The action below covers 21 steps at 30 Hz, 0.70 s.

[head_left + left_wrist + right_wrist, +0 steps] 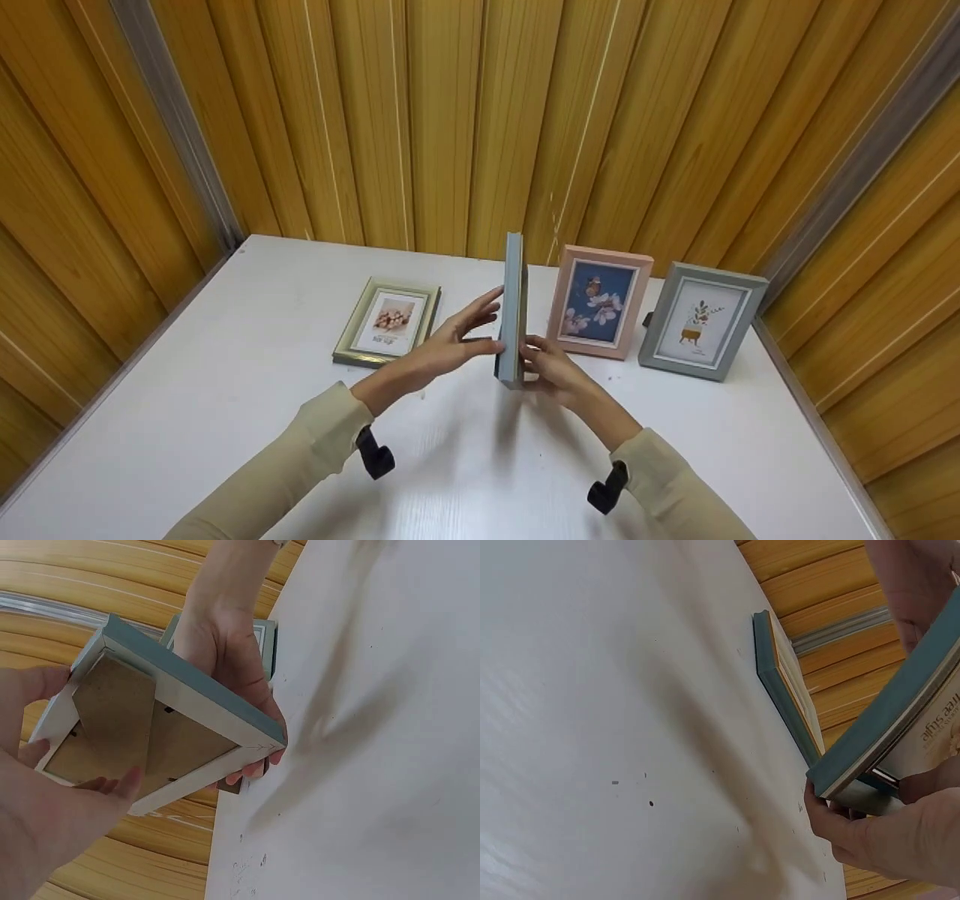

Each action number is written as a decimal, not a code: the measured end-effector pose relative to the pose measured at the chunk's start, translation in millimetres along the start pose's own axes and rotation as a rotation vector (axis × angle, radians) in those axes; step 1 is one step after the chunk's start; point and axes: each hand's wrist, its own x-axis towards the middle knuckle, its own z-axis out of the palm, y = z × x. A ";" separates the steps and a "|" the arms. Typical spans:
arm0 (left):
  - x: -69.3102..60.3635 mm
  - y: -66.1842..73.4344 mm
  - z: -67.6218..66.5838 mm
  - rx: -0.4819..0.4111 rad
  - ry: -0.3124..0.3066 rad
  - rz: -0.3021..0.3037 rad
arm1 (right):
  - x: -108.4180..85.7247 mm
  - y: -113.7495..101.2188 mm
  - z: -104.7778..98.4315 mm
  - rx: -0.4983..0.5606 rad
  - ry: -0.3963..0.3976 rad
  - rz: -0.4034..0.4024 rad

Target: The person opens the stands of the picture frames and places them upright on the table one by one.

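Observation:
A blue picture frame (512,307) is held upright above the table, edge-on in the head view. My right hand (556,373) grips its lower corner, fingers curled under the edge. My left hand (442,346) is at the other face, its thumb against the frame's near side and its fingers touching the back. In the left wrist view those fingers rest by the brown support stand (112,705) on the backing. The right wrist view shows part of the printed picture (939,727), with my right thumb over the front border.
A gold picture frame (345,346) lies flat on the white table (187,420) to the left. A pink frame (559,304) and a grey-green frame (739,330) stand on the right. Wood-patterned walls (442,127) enclose the back and sides.

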 end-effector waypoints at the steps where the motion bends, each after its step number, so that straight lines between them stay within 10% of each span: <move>1: -0.3 -0.8 0.0 -0.001 -0.026 -0.003 | -0.6 0.4 -0.2 0.006 -0.013 -0.005; 13: 0.9 -7.0 5.5 0.020 -0.141 0.028 | -3.2 4.6 -0.1 0.063 -0.027 -0.006; 21: 1.0 -5.7 9.3 0.139 -0.025 0.061 | -0.5 6.2 -0.8 0.134 0.027 0.004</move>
